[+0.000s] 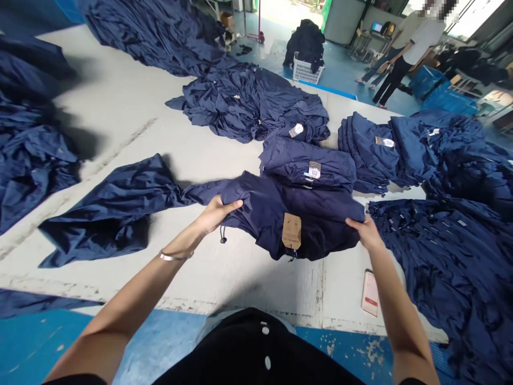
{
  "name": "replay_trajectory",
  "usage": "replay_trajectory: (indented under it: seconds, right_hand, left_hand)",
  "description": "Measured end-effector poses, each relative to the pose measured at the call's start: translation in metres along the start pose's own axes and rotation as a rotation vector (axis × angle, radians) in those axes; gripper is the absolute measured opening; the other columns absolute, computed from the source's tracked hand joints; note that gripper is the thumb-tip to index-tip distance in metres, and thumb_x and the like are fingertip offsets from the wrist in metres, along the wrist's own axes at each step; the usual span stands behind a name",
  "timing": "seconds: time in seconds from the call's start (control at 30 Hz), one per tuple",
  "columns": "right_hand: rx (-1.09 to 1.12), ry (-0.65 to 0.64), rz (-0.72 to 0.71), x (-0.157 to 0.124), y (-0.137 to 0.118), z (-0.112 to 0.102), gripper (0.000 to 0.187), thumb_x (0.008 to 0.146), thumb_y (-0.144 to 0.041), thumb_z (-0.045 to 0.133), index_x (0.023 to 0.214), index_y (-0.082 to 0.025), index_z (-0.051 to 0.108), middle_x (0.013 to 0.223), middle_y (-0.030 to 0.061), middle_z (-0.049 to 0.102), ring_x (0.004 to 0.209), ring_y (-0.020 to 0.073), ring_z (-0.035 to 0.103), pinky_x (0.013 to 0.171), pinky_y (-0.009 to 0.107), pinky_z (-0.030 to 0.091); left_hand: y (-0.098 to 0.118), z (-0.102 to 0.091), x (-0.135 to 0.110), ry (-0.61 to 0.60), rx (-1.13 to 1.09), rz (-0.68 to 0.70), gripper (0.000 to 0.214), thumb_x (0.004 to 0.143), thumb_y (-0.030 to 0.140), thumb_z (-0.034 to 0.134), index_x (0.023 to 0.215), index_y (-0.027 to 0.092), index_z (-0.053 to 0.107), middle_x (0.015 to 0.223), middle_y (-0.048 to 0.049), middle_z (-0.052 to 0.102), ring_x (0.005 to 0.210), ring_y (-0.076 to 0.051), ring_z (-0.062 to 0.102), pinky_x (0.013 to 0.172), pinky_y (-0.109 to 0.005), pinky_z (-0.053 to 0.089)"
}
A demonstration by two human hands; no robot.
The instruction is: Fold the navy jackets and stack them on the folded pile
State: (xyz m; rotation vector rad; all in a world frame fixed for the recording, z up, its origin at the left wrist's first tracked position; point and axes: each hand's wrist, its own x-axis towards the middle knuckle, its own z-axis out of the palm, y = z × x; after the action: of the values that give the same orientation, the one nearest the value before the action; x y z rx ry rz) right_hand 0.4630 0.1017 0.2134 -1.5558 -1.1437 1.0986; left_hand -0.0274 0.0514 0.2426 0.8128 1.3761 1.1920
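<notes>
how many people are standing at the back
2. Both stand at the top right, beyond the table: one in jeans and one in black trousers. Others may be out of view.

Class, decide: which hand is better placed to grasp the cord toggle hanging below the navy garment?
Probably the left hand: it grips the garment right above the toggle, while the right hand holds the garment's opposite side, much farther away.

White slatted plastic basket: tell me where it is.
In the head view, the white slatted plastic basket sits upper centre on the blue floor beyond the pale work table, heaped with dark garments.
</notes>
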Motion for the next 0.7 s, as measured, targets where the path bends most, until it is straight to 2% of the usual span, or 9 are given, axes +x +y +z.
replay_trajectory:
  seconds: [0.1,0.2,0.3,0.37,0.43,0.53,0.63,0.7]
  right_hand:
    - [0.102,0.063,-0.040,0.050,-0.045,-0.019,0.058,0.044,-0.038,0.101,0.094,-0.020,0.077,0.092,0.0075,0.082,0.091,0.0320,0.079,0.093,0.052,0.065]
    - [0.141,0.108,-0.114,0.116,-0.082,-0.030,0.053,0.047,-0.029,0.101,0.093,-0.021,0.075,0.091,0.0057,0.081,0.090,0.0288,0.079,0.088,0.049,0.067]
    - [0.158,0.150,-0.155,0.186,-0.103,-0.032,0.048,0.050,-0.022,0.099,0.091,-0.021,0.075,0.089,0.0051,0.080,0.089,0.0287,0.079,0.086,0.048,0.068]
    - [0.167,0.169,-0.177,0.230,-0.104,-0.028,0.045,0.052,-0.022,0.098,0.090,-0.021,0.075,0.087,0.0046,0.079,0.090,0.0283,0.078,0.088,0.049,0.067]
    - [0.176,0.179,-0.176,0.266,-0.096,-0.022,0.045,0.052,-0.022,0.098,0.090,-0.022,0.074,0.086,0.0031,0.079,0.089,0.0268,0.078,0.089,0.049,0.067]
    - [0.179,0.186,-0.098,0.304,-0.064,-0.007,0.049,0.046,-0.022,0.098,0.089,-0.020,0.073,0.082,-0.0004,0.079,0.081,0.0226,0.076,0.090,0.048,0.066]
    - [0.106,0.198,0.072,0.323,-0.019,0.010,0.049,0.044,-0.022,0.097,0.086,-0.019,0.072,0.073,-0.0023,0.075,0.071,0.0193,0.071,0.087,0.045,0.065]
    - [0.036,0.211,0.179,0.328,0.011,0.014,0.047,0.045,-0.022,0.095,0.085,-0.018,0.071,0.072,-0.0017,0.074,0.070,0.0196,0.070,0.086,0.044,0.064]
  left_hand:
    - [0.045,0.021,0.043,-0.016,-0.025,0.147,0.077,0.045,0.060,0.103,0.104,0.017,0.080,0.108,-0.0105,0.083,0.117,-0.040,0.075,0.108,-0.053,0.061]
    - [0.081,0.047,0.104,-0.043,-0.044,0.274,0.078,0.048,0.057,0.104,0.110,0.017,0.078,0.112,-0.0090,0.082,0.125,-0.041,0.071,0.114,-0.056,0.056]
    - [0.100,0.070,0.172,-0.056,-0.047,0.330,0.074,0.057,0.051,0.102,0.117,0.017,0.075,0.118,-0.0084,0.081,0.127,-0.039,0.069,0.113,-0.056,0.056]
    - [0.102,0.081,0.216,-0.065,-0.051,0.340,0.074,0.060,0.048,0.101,0.120,0.015,0.072,0.121,-0.0092,0.080,0.125,-0.037,0.070,0.113,-0.056,0.055]
    - [0.093,0.088,0.255,-0.044,-0.052,0.335,0.074,0.060,0.047,0.101,0.118,0.013,0.071,0.121,-0.0099,0.080,0.123,-0.034,0.071,0.113,-0.055,0.054]
    - [0.061,0.091,0.297,0.016,-0.040,0.288,0.075,0.051,0.045,0.103,0.112,0.014,0.072,0.115,-0.0102,0.081,0.117,-0.032,0.073,0.111,-0.053,0.055]
    - [0.016,0.087,0.321,0.050,0.012,0.162,0.075,0.045,0.043,0.104,0.107,0.014,0.073,0.108,-0.0108,0.082,0.112,-0.032,0.075,0.109,-0.052,0.056]
    - [-0.013,0.080,0.328,0.084,0.060,0.039,0.069,0.049,0.042,0.101,0.106,0.014,0.073,0.105,-0.0121,0.081,0.108,-0.032,0.075,0.107,-0.052,0.057]
